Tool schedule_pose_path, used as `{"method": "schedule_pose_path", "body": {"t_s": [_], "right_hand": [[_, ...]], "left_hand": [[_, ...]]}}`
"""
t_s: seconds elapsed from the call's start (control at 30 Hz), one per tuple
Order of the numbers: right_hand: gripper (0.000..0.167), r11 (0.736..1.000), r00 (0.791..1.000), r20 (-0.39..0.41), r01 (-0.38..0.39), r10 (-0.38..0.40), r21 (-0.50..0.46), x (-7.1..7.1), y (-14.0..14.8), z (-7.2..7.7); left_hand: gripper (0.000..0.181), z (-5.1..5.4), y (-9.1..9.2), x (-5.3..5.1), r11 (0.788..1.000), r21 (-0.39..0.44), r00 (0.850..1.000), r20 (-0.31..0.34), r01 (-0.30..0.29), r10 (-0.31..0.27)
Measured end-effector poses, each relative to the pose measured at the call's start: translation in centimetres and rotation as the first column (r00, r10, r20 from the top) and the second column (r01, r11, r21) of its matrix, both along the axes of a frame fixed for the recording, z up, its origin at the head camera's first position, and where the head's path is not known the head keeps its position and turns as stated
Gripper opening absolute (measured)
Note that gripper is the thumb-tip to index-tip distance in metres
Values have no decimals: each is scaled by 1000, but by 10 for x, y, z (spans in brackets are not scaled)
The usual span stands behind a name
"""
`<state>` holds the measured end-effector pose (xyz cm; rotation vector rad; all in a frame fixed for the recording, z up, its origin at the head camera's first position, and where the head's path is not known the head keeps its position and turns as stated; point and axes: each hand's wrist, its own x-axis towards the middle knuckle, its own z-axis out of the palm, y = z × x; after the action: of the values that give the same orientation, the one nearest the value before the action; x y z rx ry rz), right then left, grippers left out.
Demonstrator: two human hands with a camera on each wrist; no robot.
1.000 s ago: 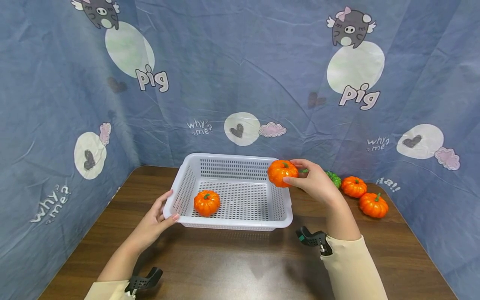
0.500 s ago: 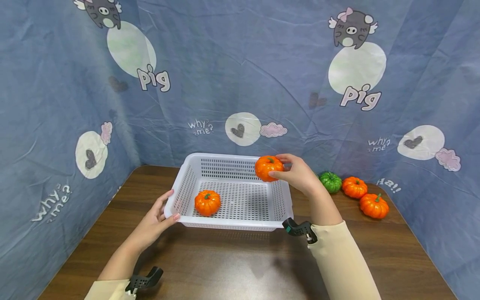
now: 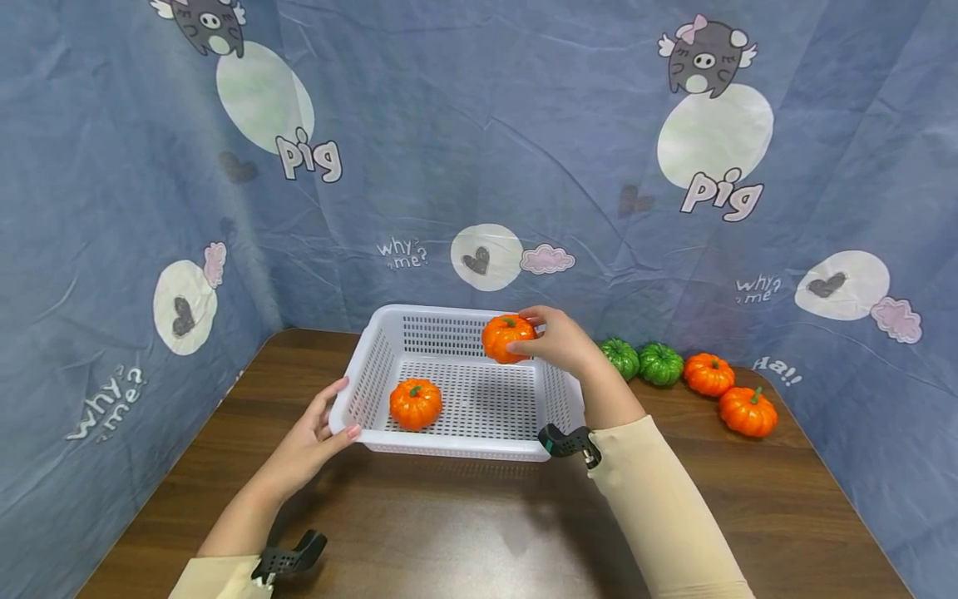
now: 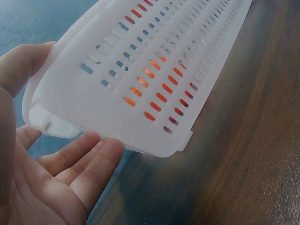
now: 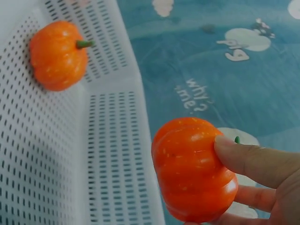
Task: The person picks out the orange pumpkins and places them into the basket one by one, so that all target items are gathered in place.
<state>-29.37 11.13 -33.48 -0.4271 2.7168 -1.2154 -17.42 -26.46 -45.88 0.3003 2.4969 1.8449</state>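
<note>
Orange pumpkins [image 3: 415,406] number four, right hand [image 3: 561,343] gripping one, left hand [image 3: 303,449] gripping one basket [image 3: 456,444]; green pumpkins [image 3: 660,365], two.

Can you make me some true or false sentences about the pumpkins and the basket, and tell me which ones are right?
1. The right hand holds a round, ribbed orange pumpkin. True.
2. The left hand holds a pumpkin too. False: it grips the end of the rectangular white plastic basket.
3. Another ribbed orange pumpkin sits inside the basket. True.
4. Three pumpkins on the table are green. False: I see two, a shiny green pumpkin and its green neighbour.
5. In the head view, two more orange pumpkins are to the right of the green ones. True.
6. The table is white. False: it is a brown wood-grain table.
</note>
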Motion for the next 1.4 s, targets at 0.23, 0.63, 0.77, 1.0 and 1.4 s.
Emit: {"method": "schedule_pose_path", "body": {"t_s": [0.23, 0.63, 0.77, 1.0, 1.4], "right_hand": [[63, 999, 999, 27, -21, 19, 43, -11, -19, -6], [60, 994, 997, 61, -60, 55, 90, -27, -40, -25], [58, 995, 995, 76, -63, 58, 77, -31, -48, -31], [54, 993, 993, 95, -73, 64, 95, -40, -59, -46], [58, 983, 986, 160, -82, 55, 162, -45, -65, -61]], "left_hand": [[83, 1, 0, 1, 1000, 12, 1000, 1, 1, -1], [83, 2, 1, 2, 999, 38, 1000, -4, 19, -19], [83, 2, 1, 2, 999, 42, 1000, -7, 17, -16], [83, 3, 2, 2, 999, 39, 1000, 0, 3, -3], [84, 4, 4, 3, 999, 46, 1000, 7, -2, 2]]}}
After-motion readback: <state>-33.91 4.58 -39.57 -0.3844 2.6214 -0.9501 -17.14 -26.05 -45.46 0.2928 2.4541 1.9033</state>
